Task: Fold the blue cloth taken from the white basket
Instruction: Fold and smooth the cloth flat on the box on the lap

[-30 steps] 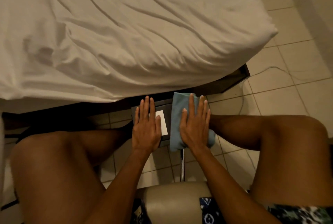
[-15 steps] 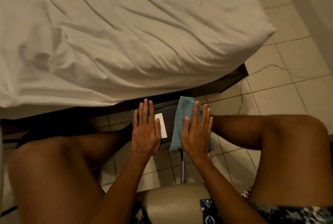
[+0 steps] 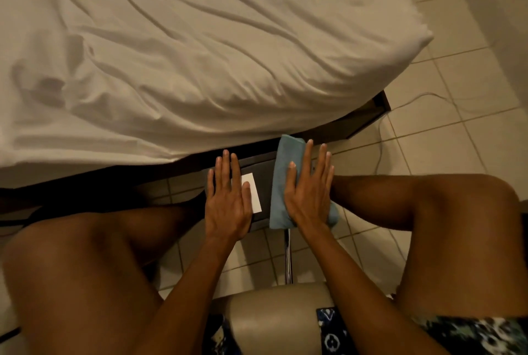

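Note:
The blue cloth [image 3: 281, 183] lies folded into a narrow strip on the right side of a small dark stool top [image 3: 264, 172] between my knees. My right hand [image 3: 310, 192] lies flat on the cloth with straight fingers, covering its right part. On the left side of the stool top, my left hand [image 3: 227, 200] rests flat with fingers straight, beside a white card [image 3: 253, 196]. The white basket is out of view.
A bed with a rumpled white sheet [image 3: 200, 55] fills the area ahead, its dark frame [image 3: 368, 117] just beyond the stool. A thin cable [image 3: 414, 100] runs over the tiled floor at right. My bare knees flank the stool; a grey seat [image 3: 274, 314] is below.
My right hand slid slightly back and then forward along the cloth, which looks narrower than a second ago. The left hand stayed flat on the stool.

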`<state>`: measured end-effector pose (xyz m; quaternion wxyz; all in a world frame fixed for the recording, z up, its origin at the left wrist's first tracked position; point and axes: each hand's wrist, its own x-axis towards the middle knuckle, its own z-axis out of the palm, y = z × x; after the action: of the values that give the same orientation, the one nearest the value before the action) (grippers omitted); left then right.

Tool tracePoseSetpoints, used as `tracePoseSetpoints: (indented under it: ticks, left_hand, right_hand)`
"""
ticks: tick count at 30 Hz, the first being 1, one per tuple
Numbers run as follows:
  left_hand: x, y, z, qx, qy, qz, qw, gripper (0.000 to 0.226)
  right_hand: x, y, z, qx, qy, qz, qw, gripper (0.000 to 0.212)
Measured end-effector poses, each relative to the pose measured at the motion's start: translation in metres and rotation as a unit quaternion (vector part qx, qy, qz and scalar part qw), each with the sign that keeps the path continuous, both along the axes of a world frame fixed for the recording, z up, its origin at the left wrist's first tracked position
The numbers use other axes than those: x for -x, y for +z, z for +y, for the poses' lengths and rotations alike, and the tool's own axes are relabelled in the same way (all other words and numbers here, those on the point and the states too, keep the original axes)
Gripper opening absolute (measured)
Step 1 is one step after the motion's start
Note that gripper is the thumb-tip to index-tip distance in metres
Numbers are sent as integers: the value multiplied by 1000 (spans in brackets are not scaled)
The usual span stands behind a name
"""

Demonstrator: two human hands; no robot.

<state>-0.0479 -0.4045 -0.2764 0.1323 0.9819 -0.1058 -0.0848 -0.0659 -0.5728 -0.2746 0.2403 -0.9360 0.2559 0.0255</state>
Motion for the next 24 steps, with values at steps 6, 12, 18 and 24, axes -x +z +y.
tracePoseSetpoints:
  ticks: [6, 12, 18, 24]
  left_hand:
    - [-1, -1, 0, 0, 2, 3, 1000, 64]
    - [-1, 0, -2, -2, -3, 0, 1000, 64]
    - [1, 1, -1, 9, -8, -2, 1000, 64]
    - [0, -1, -1, 1, -3, -3, 1000, 65]
  right_hand:
    - [-15, 0, -3, -4, 1, 6, 1000, 68]
    - [15, 2, 6, 8, 29, 2, 1000, 71]
    - [2, 0, 2, 8, 18, 0, 1000, 72]
    - [-14, 1, 2, 15, 30, 14, 999, 73]
